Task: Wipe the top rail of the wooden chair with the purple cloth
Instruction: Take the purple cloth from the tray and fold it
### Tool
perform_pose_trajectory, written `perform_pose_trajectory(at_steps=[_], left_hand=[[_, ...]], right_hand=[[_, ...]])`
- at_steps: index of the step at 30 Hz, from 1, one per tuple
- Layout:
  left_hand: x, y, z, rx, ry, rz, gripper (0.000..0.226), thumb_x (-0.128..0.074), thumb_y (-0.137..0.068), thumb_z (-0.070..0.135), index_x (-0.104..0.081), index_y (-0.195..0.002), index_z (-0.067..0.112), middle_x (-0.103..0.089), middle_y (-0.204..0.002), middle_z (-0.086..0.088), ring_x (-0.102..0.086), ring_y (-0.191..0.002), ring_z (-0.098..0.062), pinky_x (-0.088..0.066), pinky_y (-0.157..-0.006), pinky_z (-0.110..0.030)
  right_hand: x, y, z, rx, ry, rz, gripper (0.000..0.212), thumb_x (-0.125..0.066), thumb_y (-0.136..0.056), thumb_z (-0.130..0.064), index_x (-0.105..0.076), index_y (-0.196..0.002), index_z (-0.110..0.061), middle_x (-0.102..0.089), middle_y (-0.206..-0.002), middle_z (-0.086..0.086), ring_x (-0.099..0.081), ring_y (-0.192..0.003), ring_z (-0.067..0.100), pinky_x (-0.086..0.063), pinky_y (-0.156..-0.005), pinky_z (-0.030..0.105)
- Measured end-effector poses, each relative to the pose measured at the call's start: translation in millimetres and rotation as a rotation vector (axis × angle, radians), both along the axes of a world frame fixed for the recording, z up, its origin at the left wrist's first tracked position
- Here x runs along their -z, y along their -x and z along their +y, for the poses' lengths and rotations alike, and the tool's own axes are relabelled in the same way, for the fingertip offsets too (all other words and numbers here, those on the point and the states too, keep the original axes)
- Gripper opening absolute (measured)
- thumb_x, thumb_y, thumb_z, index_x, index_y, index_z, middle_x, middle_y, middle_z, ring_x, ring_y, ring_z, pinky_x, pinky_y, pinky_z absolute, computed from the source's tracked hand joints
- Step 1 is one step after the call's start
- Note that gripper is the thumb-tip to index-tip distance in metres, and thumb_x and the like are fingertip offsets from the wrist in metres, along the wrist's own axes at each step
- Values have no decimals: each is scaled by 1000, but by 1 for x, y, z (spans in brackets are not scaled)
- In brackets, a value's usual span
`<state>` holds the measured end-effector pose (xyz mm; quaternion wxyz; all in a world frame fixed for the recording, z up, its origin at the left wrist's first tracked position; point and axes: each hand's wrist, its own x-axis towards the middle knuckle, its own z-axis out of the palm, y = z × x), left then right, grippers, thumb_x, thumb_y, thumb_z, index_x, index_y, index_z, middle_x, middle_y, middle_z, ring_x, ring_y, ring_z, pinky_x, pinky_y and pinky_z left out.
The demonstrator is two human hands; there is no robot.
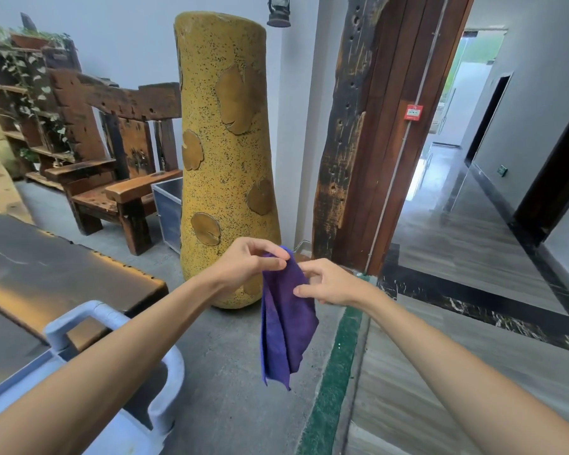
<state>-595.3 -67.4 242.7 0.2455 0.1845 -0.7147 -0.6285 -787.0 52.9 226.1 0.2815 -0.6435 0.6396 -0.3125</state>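
A purple cloth [286, 320] hangs in folds in front of me, above the grey floor. My left hand [247, 267] pinches its top corner between thumb and fingers. My right hand [329, 284] touches the cloth's upper right edge with thumb and forefinger. The heavy dark wooden chair [112, 152] stands far off at the back left, against the wall. Its thick top rail [125, 98] runs across the backrest and is partly hidden on the right by a tall yellow column.
A tall yellow speckled column [224, 152] stands between me and the chair. A dark wooden table [46, 274] and a pale blue plastic bin [119, 372] are at my left. A wooden doorpost [375, 126] and a corridor lie to the right.
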Motion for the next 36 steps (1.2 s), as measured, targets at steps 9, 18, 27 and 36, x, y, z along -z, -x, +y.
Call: perform_pose_trajectory(at_steps=[9, 18, 27, 36], left_hand=[[0, 28, -65, -121, 60, 2, 36, -54, -93, -11, -83, -86, 9, -79, -100, -7, -73, -98, -16, -57, -86, -26], [15, 40, -177, -227, 27, -93, 40, -46, -93, -9, -82, -91, 7, -78, -104, -5, -70, -95, -13, -54, -87, -29], [34, 41, -307, -372, 39, -4, 24, -81, -81, 28, -81, -104, 23, -78, -108, 0, -72, -103, -8, -56, -74, -19], [17, 44, -408, -523, 91, -10, 25, -79, -84, 25, -79, -109, 24, -78, -108, 3, -71, -101, -5, -56, -76, -17]], right_hand=[[-14, 57, -53, 6, -18, 3, 21, -84, -78, -41, -65, -75, -35, -74, -85, -11, -71, -83, 8, -56, -77, 27], [-10, 103, -155, 41, 9, -99, 20, -84, -87, -20, -65, -87, -18, -73, -80, -2, -65, -76, 17, -49, -71, 38], [-20, 135, -301, 63, 8, -256, 17, -83, -88, -18, -76, -103, -13, -82, -94, 6, -76, -80, 12, -59, -72, 23], [-30, 145, -429, 50, 123, -271, 14, -81, -89, -9, -80, -102, -12, -79, -93, 4, -73, -78, 4, -61, -71, 22]])
